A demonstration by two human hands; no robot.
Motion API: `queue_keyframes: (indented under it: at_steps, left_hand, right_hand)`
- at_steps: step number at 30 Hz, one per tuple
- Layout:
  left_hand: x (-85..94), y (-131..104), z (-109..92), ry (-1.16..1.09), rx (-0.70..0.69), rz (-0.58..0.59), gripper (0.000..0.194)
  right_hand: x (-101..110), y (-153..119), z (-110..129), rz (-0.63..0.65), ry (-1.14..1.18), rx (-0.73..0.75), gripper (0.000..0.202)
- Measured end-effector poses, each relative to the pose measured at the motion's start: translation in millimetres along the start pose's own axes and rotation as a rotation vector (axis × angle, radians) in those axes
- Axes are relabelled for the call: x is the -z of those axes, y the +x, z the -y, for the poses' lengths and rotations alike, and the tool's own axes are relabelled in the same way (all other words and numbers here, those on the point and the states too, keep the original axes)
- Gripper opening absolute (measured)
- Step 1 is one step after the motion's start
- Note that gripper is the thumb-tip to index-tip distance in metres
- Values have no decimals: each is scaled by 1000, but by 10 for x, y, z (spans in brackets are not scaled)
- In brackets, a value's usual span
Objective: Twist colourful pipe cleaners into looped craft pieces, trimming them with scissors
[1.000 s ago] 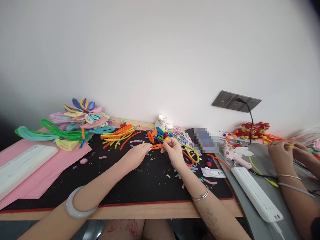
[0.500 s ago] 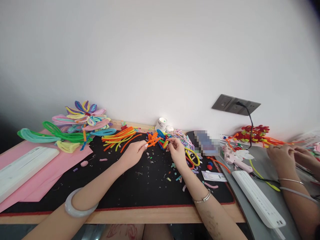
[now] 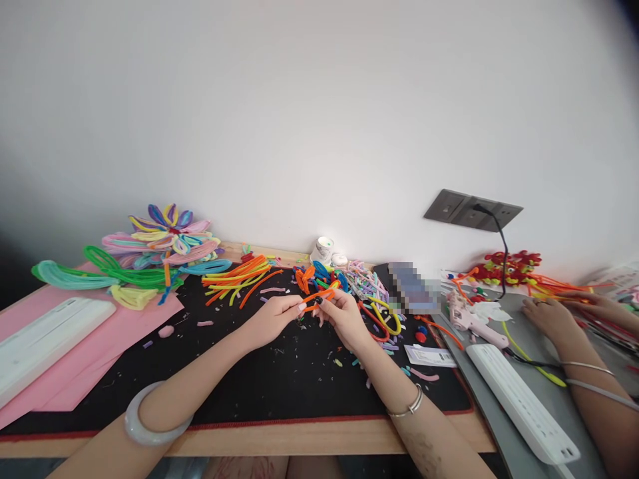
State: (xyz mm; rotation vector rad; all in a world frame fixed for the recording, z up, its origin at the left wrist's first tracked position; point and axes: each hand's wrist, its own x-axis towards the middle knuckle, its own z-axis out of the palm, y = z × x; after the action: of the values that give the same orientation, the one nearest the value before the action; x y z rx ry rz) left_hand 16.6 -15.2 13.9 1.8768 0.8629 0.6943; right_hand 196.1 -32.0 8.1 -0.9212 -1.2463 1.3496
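Note:
Over the black mat [image 3: 239, 392], my left hand [image 3: 275, 319] pinches one end of an orange looped pipe cleaner [image 3: 320, 295]. My right hand [image 3: 344, 318] has its fingers closed on the other end, close beside the left fingertips. Just behind them lie bent orange pipe cleaners [image 3: 303, 276] and blue ones [image 3: 325, 271]. A bundle of orange and yellow pipe cleaners [image 3: 239, 276] rests to the left of my left hand. Pastel pipe cleaner scraps [image 3: 367, 279] are heaped behind my right hand, with a yellow loop [image 3: 394, 319] at its right.
A pipe cleaner flower [image 3: 170, 233] stands at the back left, near pink sheets [image 3: 150, 326] and a white power strip [image 3: 54, 342]. On the right are a blurred phone [image 3: 414, 286], a pink glue gun [image 3: 476, 322], another power strip [image 3: 522, 402] and a co-worker's hands [image 3: 554, 319].
My right hand has come left and down, and now grips the orange pipe cleaner together with my left hand. The co-worker's hands have shifted slightly.

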Motion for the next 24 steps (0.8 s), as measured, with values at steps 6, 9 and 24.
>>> queue_keyframes:
  at_steps: [6,9,24]
  left_hand:
    - [-10,45,121,-128,76,-68,33]
    - [-15,49,130,-208,105,4,33]
    - [-44,13,86,-200,137,119,34]
  right_hand:
    - [7,-4,14,-66,-73,73,15]
    - [1,-23,67,-75,-235,196,8]
    - [8,-36,42,45,-526,243,15]
